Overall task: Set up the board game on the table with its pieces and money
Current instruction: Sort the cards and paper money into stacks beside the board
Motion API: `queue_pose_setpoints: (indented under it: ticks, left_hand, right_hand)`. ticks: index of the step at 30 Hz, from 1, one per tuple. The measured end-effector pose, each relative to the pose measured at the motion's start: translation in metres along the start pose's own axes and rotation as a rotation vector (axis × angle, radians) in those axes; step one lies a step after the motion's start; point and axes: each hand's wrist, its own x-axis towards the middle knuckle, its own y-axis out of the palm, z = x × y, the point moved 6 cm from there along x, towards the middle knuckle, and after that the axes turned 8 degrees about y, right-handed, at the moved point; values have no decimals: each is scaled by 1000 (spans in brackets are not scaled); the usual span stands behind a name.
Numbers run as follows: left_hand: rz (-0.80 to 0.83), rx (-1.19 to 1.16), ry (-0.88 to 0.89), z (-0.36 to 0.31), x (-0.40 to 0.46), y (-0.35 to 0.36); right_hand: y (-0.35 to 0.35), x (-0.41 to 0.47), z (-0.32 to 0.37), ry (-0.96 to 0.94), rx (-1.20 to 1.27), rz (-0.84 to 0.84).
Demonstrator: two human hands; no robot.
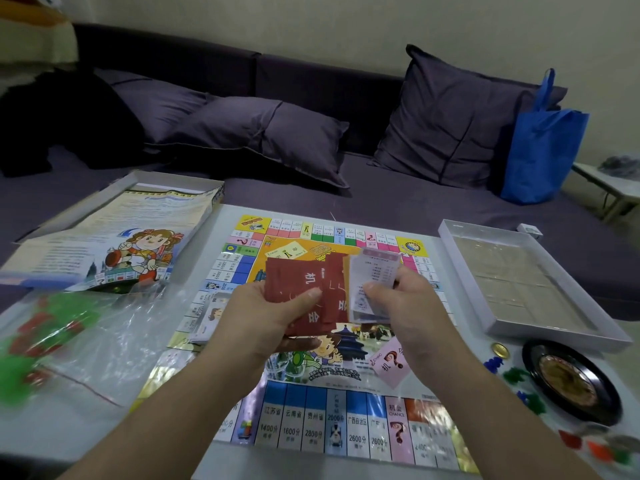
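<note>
- The game board (332,403) lies flat on the white table (52,434), its printed squares facing up.
- The left hand (263,317) holds a fan of dark red cards (304,289) above the middle of the board, thumb pressed on top and fingers curled beneath.
- The right hand (405,299), at 3 o'clock from the left one, pinches a pale printed card (370,289) between thumb and fingers; that card overlaps the right edge of the red fan.
- A stack of play money (207,317) rests on the board at 9 o'clock from the left hand.
- A pink chance card (391,362) lies face up on the board at 6 o'clock from the right hand.
- A clear plastic bag (69,341) with green and red pieces sits on the table at 9 o'clock.
- The box lid (114,237) with a cartoon figure lies at 10 o'clock, partly on the sofa (415,202).
- The open box tray (519,278) lies at 2 o'clock.
- A black roulette wheel (571,379) stands at 4 o'clock, with small coloured tokens (519,386) beside it.
- A blue bag (540,140) leans on the sofa at 1 o'clock.
</note>
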Motion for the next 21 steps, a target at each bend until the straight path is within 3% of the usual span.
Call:
queue_pose_setpoints:
  ticks: [8,13,16,21]
  left_hand:
    - [-8,87,38,1,1,0]
    - [36,19,17,-1,0,5]
    - [75,-117,-41,-3,1,8]
    - [77,-126,-27,-4,4,3]
  right_hand:
    - [4,0,0,-46,-31,-4]
    - [13,-1,-6,-5,-48,75]
    - [6,3,-4,6,-36,29]
    - [-12,8,-4,15,17,-46]
